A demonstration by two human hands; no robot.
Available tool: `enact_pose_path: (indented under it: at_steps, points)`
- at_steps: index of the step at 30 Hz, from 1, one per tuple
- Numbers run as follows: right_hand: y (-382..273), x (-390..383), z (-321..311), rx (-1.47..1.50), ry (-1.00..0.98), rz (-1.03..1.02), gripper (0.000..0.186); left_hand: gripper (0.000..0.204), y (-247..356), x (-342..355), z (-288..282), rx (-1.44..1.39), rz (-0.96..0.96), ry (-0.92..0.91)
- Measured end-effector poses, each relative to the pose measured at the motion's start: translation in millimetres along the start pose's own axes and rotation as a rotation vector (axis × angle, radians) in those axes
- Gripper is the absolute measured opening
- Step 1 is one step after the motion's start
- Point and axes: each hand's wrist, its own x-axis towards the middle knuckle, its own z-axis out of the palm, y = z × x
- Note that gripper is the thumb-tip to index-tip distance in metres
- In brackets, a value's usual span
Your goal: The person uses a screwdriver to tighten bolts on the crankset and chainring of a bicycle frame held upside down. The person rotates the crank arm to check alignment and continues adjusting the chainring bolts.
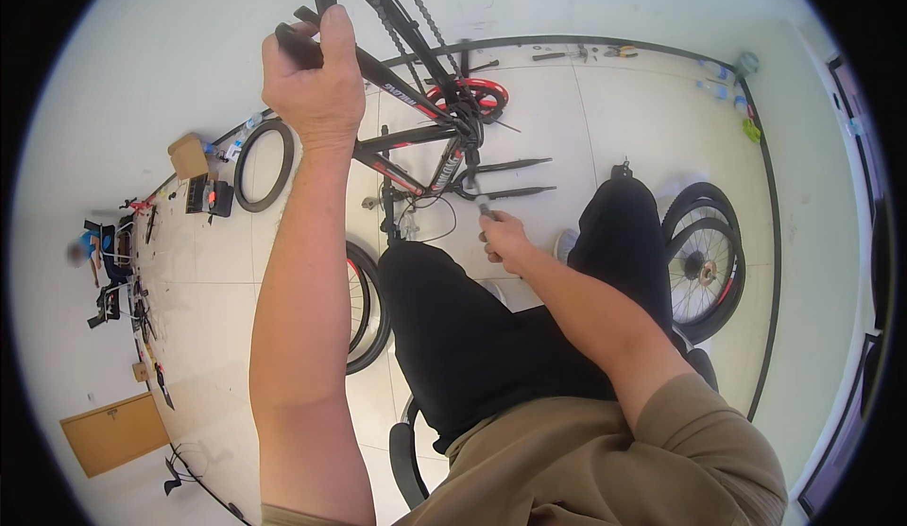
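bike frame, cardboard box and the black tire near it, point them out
Bike frame (402, 94): head view, on a black tube
Cardboard box (188, 156): head view, on a brown panel
Black tire (287, 159): head view, on its right side

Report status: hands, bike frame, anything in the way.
Left hand closed on bike frame. Right hand closed on grey tool. Frame tilted, chain alongside. Tool contact with frame unclear.

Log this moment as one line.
left hand: closed on black bicycle frame | right hand: closed on grey tool, pointed toward frame | wheels: at person's right
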Motion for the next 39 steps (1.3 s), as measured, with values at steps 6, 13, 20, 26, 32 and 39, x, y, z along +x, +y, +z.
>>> enact_pose_path:
  at_steps: [6, 13, 20, 26, 32, 39]
  points:
    - [-7, -18, 6, 0.001, -0.225, 0.028, 0.036, 0.040, 0, 1, 1, 0.009, -0.002, 0.001]
    - [-14, -38, -8, 0.005, -0.130, 0.024, 0.040, 0.038, -1, 1, 1, 0.004, -0.008, -0.003]
    - [-15, -69, -21, 0.059, -0.049, -0.050, 0.047, 0.037, -2, 1, -1, 0.013, 0.017, -0.012]
    - [11, -89, -31, -0.024, 0.204, -0.320, 0.049, 0.031, 0, 0, 0, 0.012, 0.016, -0.013]
    - [2, -95, -44, -0.062, 0.406, -0.538, 0.046, 0.034, -4, 2, 0, -0.042, -0.046, -0.002]
    - [-1, -98, -47, -0.006, 0.424, -0.478, 0.045, 0.036, 2, 0, -1, -0.041, -0.080, -0.017]
